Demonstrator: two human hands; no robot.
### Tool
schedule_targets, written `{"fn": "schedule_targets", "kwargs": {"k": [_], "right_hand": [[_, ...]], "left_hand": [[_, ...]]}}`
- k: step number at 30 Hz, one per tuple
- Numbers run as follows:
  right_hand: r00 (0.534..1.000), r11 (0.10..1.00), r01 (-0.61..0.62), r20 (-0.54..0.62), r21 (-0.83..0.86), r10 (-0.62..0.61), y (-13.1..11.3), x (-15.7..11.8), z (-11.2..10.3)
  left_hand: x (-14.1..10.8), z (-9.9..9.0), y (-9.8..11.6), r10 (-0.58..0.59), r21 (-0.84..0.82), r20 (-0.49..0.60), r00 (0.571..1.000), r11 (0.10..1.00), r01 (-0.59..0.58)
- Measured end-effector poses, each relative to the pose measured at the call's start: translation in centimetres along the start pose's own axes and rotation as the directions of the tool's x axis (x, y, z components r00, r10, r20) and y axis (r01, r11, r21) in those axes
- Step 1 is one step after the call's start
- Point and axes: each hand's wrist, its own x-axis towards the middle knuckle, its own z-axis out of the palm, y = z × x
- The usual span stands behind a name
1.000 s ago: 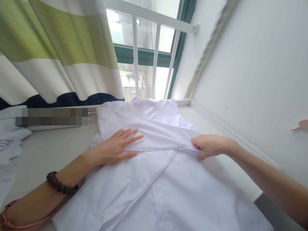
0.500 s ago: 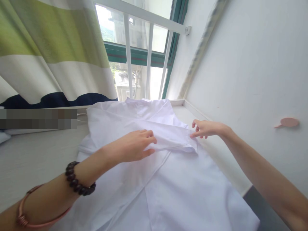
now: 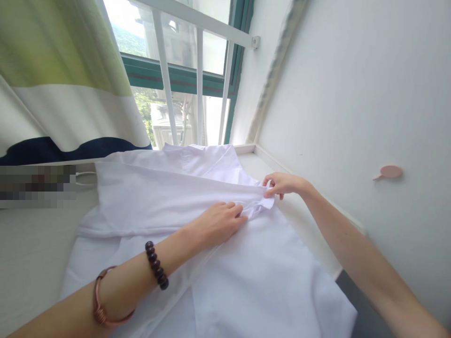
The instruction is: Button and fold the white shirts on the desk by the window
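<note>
A white coat [image 3: 246,277] lies spread out, its collar toward the window. One sleeve [image 3: 169,188] is laid across the upper part, running from the left side to the right edge. My right hand [image 3: 283,184] pinches the cuff end of that sleeve between thumb and fingers at the coat's right edge. Just left of it, my left hand [image 3: 221,223] has its fingers curled together on the sleeve's lower edge, where the cloth is bunched into small creases. The left fingertips are partly hidden in the fabric.
The coat rests on a pale surface [image 3: 28,253] beside a white wall [image 3: 352,94]. A pink oval piece [image 3: 391,172] is on the wall. White railing bars [image 3: 199,89] cross the window behind. A striped curtain [image 3: 70,108] hangs at the left, above a blurred patch [image 3: 35,183].
My left hand has moved right along the sleeve and closed on its lower edge near the cuff. My right hand now pinches the cuff end, which has gathered and narrowed. The view has shifted right.
</note>
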Motion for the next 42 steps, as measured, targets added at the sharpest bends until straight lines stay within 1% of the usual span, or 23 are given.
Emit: {"fn": "schedule_targets", "kwargs": {"k": [2, 4, 5, 6, 8, 9, 10, 14, 17, 18, 20, 23, 27, 29, 31, 34, 38, 42], "right_hand": [[0.999, 1.000, 0.003, -0.046, -0.011, -0.004, 0.2, 0.2, 0.3], [0.997, 0.999, -0.002, -0.080, 0.040, 0.005, -0.1, -0.3, 0.4], [0.998, 0.997, -0.015, -0.066, 0.077, 0.020, -0.4, -0.8, 0.4], [0.999, 0.993, -0.031, -0.027, 0.112, 0.034, -0.7, -1.4, 0.4], [0.995, 0.987, -0.053, 0.096, 0.152, 0.038, -1.1, -2.8, 0.5], [0.989, 0.985, -0.045, 0.145, 0.164, 0.020, -1.2, -3.4, 0.6], [0.986, 0.983, -0.021, 0.168, 0.181, -0.009, -1.2, -4.0, 0.8], [0.983, 0.952, 0.109, 0.112, 0.285, -0.146, -0.5, -5.5, 1.9], [0.967, 0.940, 0.125, 0.175, 0.317, -0.188, 0.5, -6.0, 2.3], [0.961, 0.941, 0.123, 0.200, 0.315, -0.192, 0.8, -6.1, 2.4], [0.958, 0.947, 0.127, 0.210, 0.294, -0.193, 1.3, -6.1, 2.4], [0.966, 0.953, 0.151, 0.165, 0.263, -0.199, 1.7, -5.7, 2.3], [0.961, 0.930, 0.189, 0.135, 0.315, -0.241, 1.2, -5.3, 1.9], [0.967, 0.935, 0.159, 0.140, 0.317, -0.212, 0.8, -5.3, 1.8], [0.977, 0.948, 0.108, 0.147, 0.301, -0.158, 0.4, -5.2, 2.0], [0.976, 0.957, 0.064, 0.181, 0.284, -0.119, 0.3, -5.0, 2.6], [0.962, 0.968, 0.073, 0.240, 0.240, -0.132, 0.5, -4.9, 3.1], [0.968, 0.988, 0.067, 0.230, 0.139, -0.098, 0.4, -5.0, 2.8]], "left_hand": [[0.3, -0.3, 0.1, -0.054, -0.017, 0.022, 0.998, 0.998, 0.054], [0.9, -0.4, 0.2, -0.133, -0.043, 0.047, 0.990, 0.990, 0.135], [1.2, -0.4, 0.3, -0.161, -0.052, 0.055, 0.985, 0.985, 0.164], [1.5, -0.3, 0.3, -0.176, -0.057, 0.055, 0.983, 0.982, 0.179], [2.0, 0.1, 0.3, -0.164, -0.055, 0.027, 0.986, 0.985, 0.165], [2.2, 0.4, 0.2, -0.147, -0.054, 0.004, 0.989, 0.988, 0.147], [2.3, 0.8, 0.2, -0.130, -0.059, -0.020, 0.991, 0.990, 0.129], [2.0, 2.0, 0.0, -0.073, -0.081, -0.079, 0.994, 0.994, 0.067], [1.6, 2.2, -0.1, -0.029, -0.074, -0.089, 0.996, 0.997, 0.022], [1.5, 2.2, -0.1, -0.021, -0.075, -0.090, 0.996, 0.997, 0.014], [1.3, 2.0, -0.1, -0.012, -0.087, -0.083, 0.996, 0.996, 0.005], [1.2, 1.5, -0.2, 0.004, -0.132, -0.076, 0.997, 0.991, -0.014], [0.8, 0.8, -0.5, 0.009, -0.204, -0.085, 0.996, 0.979, -0.026], [0.7, 0.7, -0.6, -0.002, -0.201, -0.093, 0.996, 0.979, -0.017], [0.6, 0.8, -0.6, -0.022, -0.187, -0.106, 0.994, 0.982, 0.002], [0.6, 1.2, -0.4, -0.041, -0.187, -0.112, 0.993, 0.982, 0.019], [0.6, 1.4, -0.3, -0.021, -0.181, -0.060, 0.998, 0.983, 0.010], [0.3, 0.9, -0.4, -0.020, -0.207, -0.029, 0.999, 0.978, 0.014]]}}
